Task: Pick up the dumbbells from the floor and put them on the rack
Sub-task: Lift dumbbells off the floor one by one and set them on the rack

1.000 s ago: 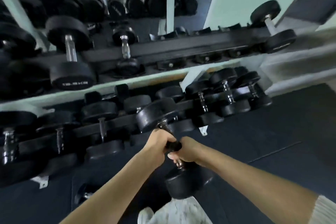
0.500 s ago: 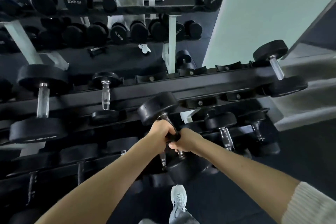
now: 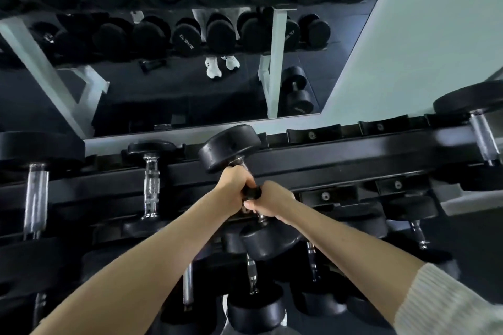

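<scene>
My left hand (image 3: 233, 185) and right hand (image 3: 273, 202), side by side, clamp one black dumbbell (image 3: 228, 147) by its handle, against the rack (image 3: 353, 158).

The held dumbbell (image 3: 230, 147) has heads of matt black rubber with a dull sheen along the edges. The short piece of handle showing under its upper head is bright polished metal. Just left of it, the next dumbbell (image 3: 150, 185) has a chrome handle, knurled and rough at mid-length. The far-left dumbbell (image 3: 35, 198) has a smooth, shiny bar. Behind the held dumbbell, the rack rail (image 3: 353, 156) looks like black painted metal, semi-gloss, and carries black plastic-looking cradles (image 3: 328, 131) with small bright screws (image 3: 310, 134). Above it the mirror (image 3: 168, 95) is glossy glass. Lower right of it, the sleeve (image 3: 446, 304) is off-white ribbed knit.
</scene>
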A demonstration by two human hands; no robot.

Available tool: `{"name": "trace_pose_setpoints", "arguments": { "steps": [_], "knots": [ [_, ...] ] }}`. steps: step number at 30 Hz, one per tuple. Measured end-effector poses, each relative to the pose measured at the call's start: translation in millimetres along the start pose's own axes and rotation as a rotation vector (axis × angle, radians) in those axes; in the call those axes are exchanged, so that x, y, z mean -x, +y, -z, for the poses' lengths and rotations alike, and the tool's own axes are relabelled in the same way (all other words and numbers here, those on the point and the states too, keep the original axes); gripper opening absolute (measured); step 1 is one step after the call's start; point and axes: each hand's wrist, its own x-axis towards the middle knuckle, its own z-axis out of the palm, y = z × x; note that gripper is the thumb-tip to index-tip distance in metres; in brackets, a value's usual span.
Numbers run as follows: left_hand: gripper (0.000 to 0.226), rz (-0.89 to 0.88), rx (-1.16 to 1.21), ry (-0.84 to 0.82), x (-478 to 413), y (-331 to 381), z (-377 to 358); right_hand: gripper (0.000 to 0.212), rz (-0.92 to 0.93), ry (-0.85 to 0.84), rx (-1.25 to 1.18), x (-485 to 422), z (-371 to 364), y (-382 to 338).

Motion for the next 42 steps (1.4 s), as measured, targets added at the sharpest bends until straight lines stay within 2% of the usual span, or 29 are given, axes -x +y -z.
{"name": "trace_pose_setpoints", "arguments": {
  "steps": [5,12,15,25,27,29,34,38,40,42],
  "knots": [
    [0.03,-0.016,-0.03,-0.021,-33.5,27.6,10.2,0.024,-0.015,0.036,-0.03,-32.4,11.3,-23.1],
    [0.025,0.037,-0.106,-0.061,-58.5,27.8,9.3,0.016,-0.101,-0.008,-0.177,-49.0,4.2,-22.6],
    [0.02,0.037,-0.171,-0.095,-60.0,24.5,10.2,0.024,-0.133,0.009,-0.271,-52.2,-7.0,-19.9],
    [0.02,0.012,-0.207,-0.12,-64.9,19.9,16.9,0.019,-0.101,0.003,-0.324,-54.6,-11.5,-21.7],
    [0.02,0.003,-0.215,-0.132,-65.5,18.9,20.1,0.016,-0.087,0.004,-0.307,-52.5,-11.1,-22.7],
    [0.023,-0.018,-0.233,-0.147,-64.8,18.9,24.0,0.021,-0.076,0.012,-0.234,-48.7,-10.3,-24.5],
    [0.025,-0.094,-0.263,-0.139,-55.7,17.4,39.0,0.039,-0.072,0.249,0.048,-28.1,-7.1,-30.9],
    [0.044,-0.105,-0.136,-0.042,-38.4,-0.2,67.0,0.029,0.053,0.472,0.221,5.0,-16.3,-40.2],
    [0.048,-0.132,-0.079,-0.022,-19.2,-13.9,85.2,0.025,0.137,0.558,0.219,25.4,-28.0,-45.6],
    [0.045,-0.163,-0.013,0.017,5.9,-31.0,104.1,0.027,0.2,0.57,0.156,49.9,-44.5,-48.7]
  ]
}}
